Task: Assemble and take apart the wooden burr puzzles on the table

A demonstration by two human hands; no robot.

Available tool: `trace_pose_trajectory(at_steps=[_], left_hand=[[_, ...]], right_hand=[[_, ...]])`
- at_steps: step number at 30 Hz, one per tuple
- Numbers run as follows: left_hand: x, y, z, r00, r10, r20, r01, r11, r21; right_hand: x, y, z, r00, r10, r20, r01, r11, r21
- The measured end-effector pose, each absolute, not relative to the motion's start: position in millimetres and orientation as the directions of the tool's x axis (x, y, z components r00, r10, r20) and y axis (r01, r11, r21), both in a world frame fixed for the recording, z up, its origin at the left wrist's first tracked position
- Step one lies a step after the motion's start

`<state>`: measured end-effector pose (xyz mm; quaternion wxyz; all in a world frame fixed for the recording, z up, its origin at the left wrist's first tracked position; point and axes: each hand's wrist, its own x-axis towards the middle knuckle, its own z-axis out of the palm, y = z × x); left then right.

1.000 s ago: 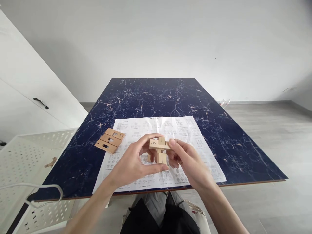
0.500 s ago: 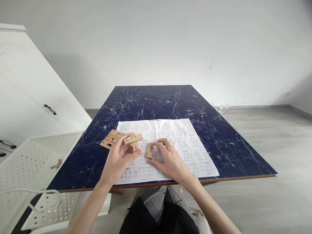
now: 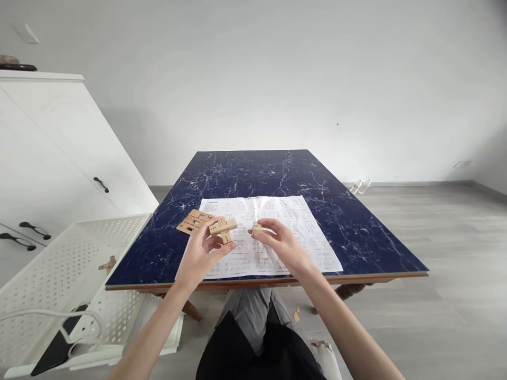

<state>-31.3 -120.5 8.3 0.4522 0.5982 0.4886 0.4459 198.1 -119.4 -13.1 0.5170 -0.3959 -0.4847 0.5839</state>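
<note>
My left hand (image 3: 204, 252) is closed around two crossed wooden puzzle pieces (image 3: 224, 228), joined together and marked with dark numbers. In my right hand (image 3: 280, 241) a small notched wooden block (image 3: 256, 228) is pinched between thumb and fingers, mostly hidden by them. Both hands are above a printed instruction sheet (image 3: 293, 258) full of small diagrams. Flat wooden pieces with cut-out slots and numbers (image 3: 193, 220) lie beyond my left hand, at the sheet's left edge.
The sheet lies on a dark blue marble-patterned table (image 3: 253, 171). At the left stand a white perforated basket (image 3: 43, 279), with a small wooden piece (image 3: 108, 264) in it, and a white cabinet (image 3: 59, 142). Bottles (image 3: 361, 186) are on the floor by the wall.
My right hand has lifted the notched wooden block off the sheet and turned it. My left hand still holds the joined pieces. The view has tilted and shifted slightly.
</note>
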Motion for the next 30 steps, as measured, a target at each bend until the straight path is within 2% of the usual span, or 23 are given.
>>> trace_pose_trajectory(at_steps=[2,4,10,13,17,22,30], left_hand=[[-25,-124,15,0.135,0.981,0.136,0.173,-0.159,0.972],[-17,-129,22,0.147,0.974,0.170,0.163,-0.193,0.967],[1,-147,35,0.228,0.943,0.243,0.155,-0.282,0.947],[7,-151,38,0.261,0.933,0.249,0.170,-0.298,0.939],[11,-151,39,0.282,0.933,0.224,0.179,-0.281,0.943],[11,-151,33,0.273,0.940,0.205,0.179,-0.259,0.949],[12,-149,32,0.259,0.930,0.259,0.163,-0.307,0.938]], right_hand=[[204,-128,-5,-0.203,0.979,0.003,-0.441,-0.088,-0.893],[209,-134,1,-0.229,0.973,0.004,-0.574,-0.132,-0.808],[213,-150,8,-0.184,0.983,-0.017,-0.730,-0.148,-0.667],[214,-156,13,-0.200,0.978,-0.063,-0.733,-0.192,-0.653],[217,-159,14,-0.188,0.974,-0.129,-0.653,-0.222,-0.724],[219,-162,3,-0.231,0.968,-0.096,-0.527,-0.207,-0.824],[221,-177,19,-0.220,0.972,-0.076,-0.463,-0.173,-0.869]])
